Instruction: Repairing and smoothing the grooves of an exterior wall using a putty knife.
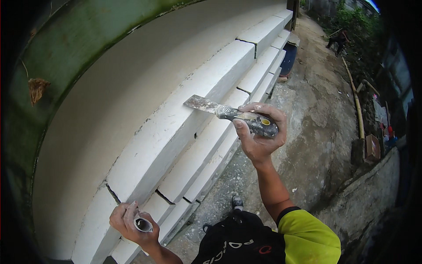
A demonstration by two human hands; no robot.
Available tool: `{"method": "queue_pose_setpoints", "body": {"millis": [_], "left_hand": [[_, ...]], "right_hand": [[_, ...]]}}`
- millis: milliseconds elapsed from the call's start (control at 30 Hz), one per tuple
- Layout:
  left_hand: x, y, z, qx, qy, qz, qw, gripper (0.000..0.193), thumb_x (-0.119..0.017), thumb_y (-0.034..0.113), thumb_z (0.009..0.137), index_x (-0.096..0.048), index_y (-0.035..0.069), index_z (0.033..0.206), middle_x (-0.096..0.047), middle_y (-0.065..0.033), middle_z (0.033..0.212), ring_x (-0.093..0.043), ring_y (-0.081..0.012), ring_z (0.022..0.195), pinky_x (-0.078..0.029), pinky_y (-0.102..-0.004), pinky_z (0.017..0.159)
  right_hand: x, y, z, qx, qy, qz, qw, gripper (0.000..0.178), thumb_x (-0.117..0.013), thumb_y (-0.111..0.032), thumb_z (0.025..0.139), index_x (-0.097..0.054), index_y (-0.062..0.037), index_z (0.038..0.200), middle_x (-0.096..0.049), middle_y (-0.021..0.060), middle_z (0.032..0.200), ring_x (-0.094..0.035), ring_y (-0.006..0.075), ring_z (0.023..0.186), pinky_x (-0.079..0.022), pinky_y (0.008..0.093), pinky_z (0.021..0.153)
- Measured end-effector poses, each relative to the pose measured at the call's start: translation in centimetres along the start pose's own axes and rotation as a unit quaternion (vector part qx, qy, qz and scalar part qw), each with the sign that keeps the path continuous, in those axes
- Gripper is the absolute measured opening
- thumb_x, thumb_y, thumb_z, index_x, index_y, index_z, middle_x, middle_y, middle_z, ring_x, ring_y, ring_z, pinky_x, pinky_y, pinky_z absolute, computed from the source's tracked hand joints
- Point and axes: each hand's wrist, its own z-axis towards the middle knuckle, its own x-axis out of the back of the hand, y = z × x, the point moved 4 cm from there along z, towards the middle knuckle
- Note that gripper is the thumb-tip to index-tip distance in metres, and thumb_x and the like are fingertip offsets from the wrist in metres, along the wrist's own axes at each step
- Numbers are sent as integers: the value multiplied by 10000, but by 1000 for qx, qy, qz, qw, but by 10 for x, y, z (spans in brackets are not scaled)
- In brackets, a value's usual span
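Note:
My right hand (261,136) grips a putty knife (249,119) by its dark, yellow-marked handle, which is smeared with white. The flat, stained blade points left, its tip over the uppermost white ledge (176,121); I cannot tell whether it touches. Lower left, my left hand (132,222) is closed round a short, whitish hollow tube (143,224) with its open end toward me. This hand is beside a dark gap (113,193) between two ledge blocks. White dust covers the fingers of both hands.
Below the top ledge, more white ledges (198,165) step down toward the rough concrete ground (316,132). A cream wall (110,101) rises behind them. Dark blue container (288,59) stands beyond their far end. Bamboo pole (354,99) lies right; a person (338,42) is far off.

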Motion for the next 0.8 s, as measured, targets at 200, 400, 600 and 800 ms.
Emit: {"method": "queue_pose_setpoints", "body": {"millis": [200,400,600,800], "left_hand": [[-24,22,26,37,-10,161,986,629,-552,-44,656,-590,89,1270,-519,-111,1439,-423,-310,1382,-229,-449,1128],[-34,14,19,29,-23,167,985,511,-547,59,745,-594,98,1252,-615,-116,1335,-525,-308,1295,-290,-449,1068],[-40,13,19,15,-4,158,987,438,-530,41,771,-602,84,1201,-642,-108,1278,-558,-316,1253,-309,-452,1044],[-33,19,20,32,-41,168,984,572,-518,-37,698,-583,78,1255,-623,-110,1307,-527,-305,1296,-283,-470,1112]], "right_hand": [[-26,52,9,12,-77,75,994,588,-764,-24,822,-344,-31,1233,-669,169,1025,-667,193,947,-538,280,810],[-38,69,9,-104,-86,220,966,494,-721,12,847,-358,-37,1180,-646,227,1079,-649,207,997,-538,291,822],[-33,73,1,-196,-78,163,964,157,-725,-63,839,-609,-14,933,-721,160,894,-684,191,866,-549,334,806],[-12,79,32,-12,-70,-37,997,195,-693,-215,845,-665,-27,804,-697,117,776,-638,243,717,-428,472,970]]}}
